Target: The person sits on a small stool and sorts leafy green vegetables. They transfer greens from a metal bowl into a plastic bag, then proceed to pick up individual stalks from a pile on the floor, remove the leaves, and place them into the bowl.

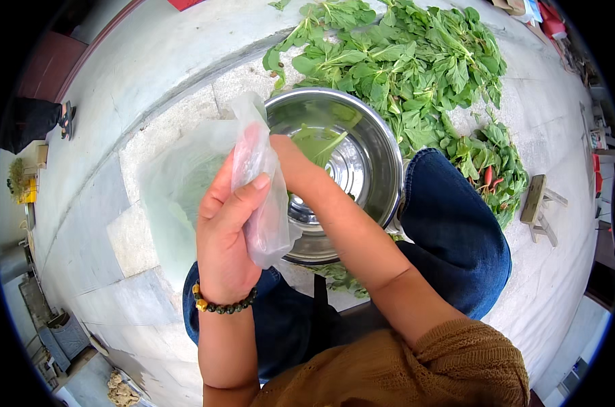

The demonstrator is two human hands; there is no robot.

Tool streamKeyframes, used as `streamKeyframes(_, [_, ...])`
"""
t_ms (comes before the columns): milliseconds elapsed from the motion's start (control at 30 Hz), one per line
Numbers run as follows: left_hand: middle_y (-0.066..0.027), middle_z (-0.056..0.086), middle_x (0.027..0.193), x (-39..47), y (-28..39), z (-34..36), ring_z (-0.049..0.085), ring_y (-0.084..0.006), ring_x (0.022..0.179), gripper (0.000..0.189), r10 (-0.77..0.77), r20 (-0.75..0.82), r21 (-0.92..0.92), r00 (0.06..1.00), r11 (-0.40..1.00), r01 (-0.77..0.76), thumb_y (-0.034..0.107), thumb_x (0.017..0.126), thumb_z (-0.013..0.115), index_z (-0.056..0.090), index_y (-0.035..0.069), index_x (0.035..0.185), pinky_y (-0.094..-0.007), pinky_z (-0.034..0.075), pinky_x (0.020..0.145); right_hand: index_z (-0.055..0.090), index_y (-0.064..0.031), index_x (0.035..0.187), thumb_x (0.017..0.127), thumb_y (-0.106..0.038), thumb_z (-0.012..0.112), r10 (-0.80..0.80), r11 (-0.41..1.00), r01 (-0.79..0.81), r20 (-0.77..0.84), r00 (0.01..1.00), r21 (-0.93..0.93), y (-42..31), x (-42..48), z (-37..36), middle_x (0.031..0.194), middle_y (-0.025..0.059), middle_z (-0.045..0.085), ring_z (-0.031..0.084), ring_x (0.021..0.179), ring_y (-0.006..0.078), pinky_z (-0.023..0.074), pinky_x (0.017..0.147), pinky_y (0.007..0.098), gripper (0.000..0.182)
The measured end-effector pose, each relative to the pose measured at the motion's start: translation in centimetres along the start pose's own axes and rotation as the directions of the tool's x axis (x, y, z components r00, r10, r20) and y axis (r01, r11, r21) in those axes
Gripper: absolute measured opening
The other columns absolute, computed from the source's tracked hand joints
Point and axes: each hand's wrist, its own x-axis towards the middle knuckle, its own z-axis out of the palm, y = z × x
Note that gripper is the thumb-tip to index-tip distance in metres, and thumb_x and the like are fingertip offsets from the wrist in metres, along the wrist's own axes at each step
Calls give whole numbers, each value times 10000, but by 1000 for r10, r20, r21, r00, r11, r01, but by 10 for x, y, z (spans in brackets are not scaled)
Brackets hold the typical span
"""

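Note:
My left hand (231,213) grips the gathered mouth of a translucent plastic bag (185,152), its thumb pressed over the folded rim. Green leaves show faintly through the bag, which hangs to the left of a stainless steel basin (389,132). My right hand (289,160) is at the bag's mouth; the bag covers its fingers, so I cannot see whether they hold anything. Below that wrist, a few loose green leaves (315,145) lie in the basin, which stands between my knees.
A large heap of leafy greens (414,61) spreads over the paving beyond the basin. More greens with reddish roots (488,175) lie to the right, near a small wooden stool (534,201). At far left, a person's sandalled foot (67,121) is visible.

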Motion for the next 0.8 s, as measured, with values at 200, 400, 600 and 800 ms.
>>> streamKeyframes(200, [-44,510,812,2,22,-18,483,-108,714,269,122,-104,-186,987,973,-140,136,806,412,461,-18,1020,-225,385,628,200,-90,1269,562,-351,676,-337,938,341,70,939,-64,-22,56,88,1284,147,245,208,1191,310,194,949,440,892])
streamKeyframes(400, [4,290,451,-21,46,-47,255,-72,416,299,283,-327,-258,901,891,-374,186,861,324,330,93,577,-218,216,403,533,-24,1007,763,-129,520,-284,599,-57,279,917,799,49,48,45,986,108,559,551,872,173,430,756,270,266])
streamKeyframes(600, [17,251,444,-30,67,-51,198,-71,390,370,458,-459,-103,762,824,-557,224,884,294,271,126,528,-215,197,395,497,-179,1082,587,-175,618,581,791,-603,-431,691,101,260,-20,43,1033,160,487,491,923,283,391,803,327,509])
streamKeyframes(800, [40,198,517,-63,101,-126,168,-70,437,274,645,-259,-4,719,743,-669,87,846,296,244,121,579,-219,158,428,411,-194,1157,657,-164,574,196,795,-192,-56,979,-575,257,11,77,1228,115,322,285,1148,306,274,912,433,527])
